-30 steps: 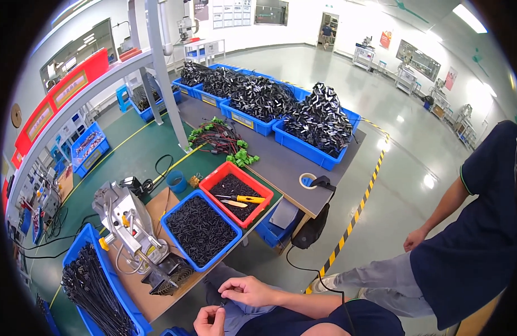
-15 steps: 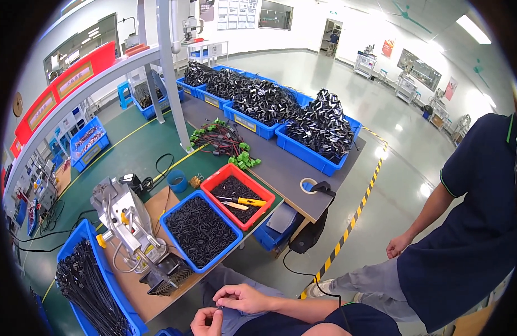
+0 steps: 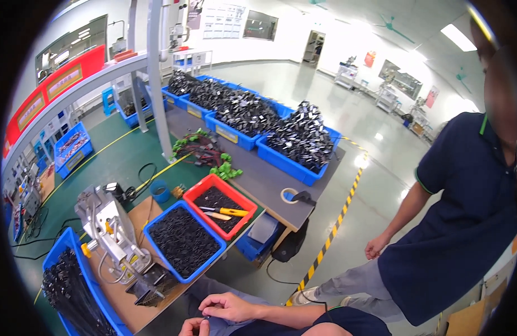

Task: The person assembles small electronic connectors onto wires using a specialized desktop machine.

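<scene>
Head view, single entry, all positions taken from the blue bin of small black parts (image 3: pixel 184 241) on the brown surface (image 3: pixel 140 215). Right hand (image 3: pixel 227 306): just below the bin, over the lap, fingers curled and pressed toward the thumb, apparently pinching a small dark piece (image 3: pixel 207 317), too small to identify. Left hand (image 3: pixel 194 327): below the bin at the lower edge, partly cropped, fingers bent in and meeting the right hand at that same piece; the two sit close together, likely so both can work one part near the supply. Red bin (image 3: pixel 220 203): touching the blue bin's upper right side, holding more black parts plus two yellow-handled tools (image 3: pixel 225 212) laid on top, within easy reach. Grey metal fixture (image 3: pixel 113 232): just left of the bin, tilted, with yellow knobs and cables. Long blue bin of black cable ties (image 3: pixel 73 291): far left of the bin, at the surface's edge. Grey bench (image 3: pixel 269 185): beyond the red bin, carrying a tape roll (image 3: pixel 290 196), green-and-dark wire bundles (image 3: pixel 205 154) and a row of blue crates heaped with black components (image 3: pixel 258 120). Standing person in a dark polo shirt (image 3: pixel 466 218): well right of the bin, one hand (image 3: pixel 376 246) hanging loosely closed, touching nothing.
</scene>
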A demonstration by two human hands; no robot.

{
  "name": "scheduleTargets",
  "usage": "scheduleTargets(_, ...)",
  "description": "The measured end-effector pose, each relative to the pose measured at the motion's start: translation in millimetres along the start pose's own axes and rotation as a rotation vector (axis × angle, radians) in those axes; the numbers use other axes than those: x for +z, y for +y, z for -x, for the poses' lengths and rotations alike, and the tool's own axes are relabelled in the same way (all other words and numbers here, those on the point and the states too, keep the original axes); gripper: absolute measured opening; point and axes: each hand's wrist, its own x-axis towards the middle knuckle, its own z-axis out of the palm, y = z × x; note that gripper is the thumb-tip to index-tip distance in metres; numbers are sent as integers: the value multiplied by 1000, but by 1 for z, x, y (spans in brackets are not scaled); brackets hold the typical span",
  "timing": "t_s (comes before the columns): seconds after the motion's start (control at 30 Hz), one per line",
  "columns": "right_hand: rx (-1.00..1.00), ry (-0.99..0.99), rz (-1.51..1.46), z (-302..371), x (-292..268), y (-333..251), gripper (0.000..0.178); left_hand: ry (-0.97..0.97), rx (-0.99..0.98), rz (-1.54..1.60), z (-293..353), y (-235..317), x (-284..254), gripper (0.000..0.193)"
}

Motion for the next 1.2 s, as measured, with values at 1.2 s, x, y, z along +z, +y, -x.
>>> scheduleTargets(1.2,-225,258,208,49,5,-93,34,-384,-10,5,-19,-34,-2,16)
